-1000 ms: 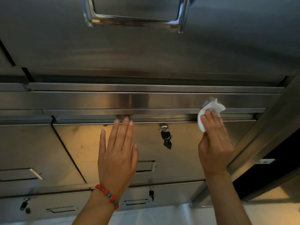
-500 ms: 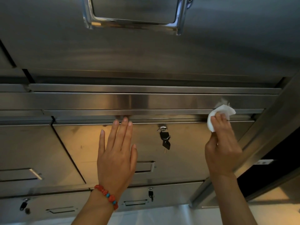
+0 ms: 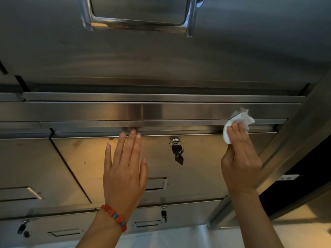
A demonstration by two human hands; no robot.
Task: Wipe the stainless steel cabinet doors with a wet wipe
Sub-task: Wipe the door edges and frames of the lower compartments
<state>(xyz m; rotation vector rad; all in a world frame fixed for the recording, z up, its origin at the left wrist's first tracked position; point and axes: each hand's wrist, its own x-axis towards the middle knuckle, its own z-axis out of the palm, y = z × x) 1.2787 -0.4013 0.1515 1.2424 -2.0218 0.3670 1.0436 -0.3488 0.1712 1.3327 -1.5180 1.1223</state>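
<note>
Overhead, mostly brushed steel. Upper cabinet door (image 3: 161,56) fills the top of view, dull grey, with a chromed recessed handle (image 3: 138,17) at its top edge. Below it runs a horizontal steel rail (image 3: 125,111), brighter, catching a soft glare near its middle.

Right hand (image 3: 240,156) pinches a crumpled white wet wipe (image 3: 238,122) between thumb and curled fingers, pressing it against the rail's lower lip near the right end. Loose corners of the wipe stick up above the fingers.

Left hand (image 3: 125,169) lies spread, fingers straight, palm flat on the lower cabinet door (image 3: 86,158); fingertips reach the door's top edge. A red beaded bracelet (image 3: 114,217) circles that wrist.

Lower door glows warm yellow from reflected light, faint smudges showing. A lock with hanging black keys (image 3: 177,151) sits between the two hands. More doors with flush pulls to the left and below, some with small keys. Right of the cabinet, a steel upright (image 3: 293,154) and a dark opening (image 3: 304,176) beyond.
</note>
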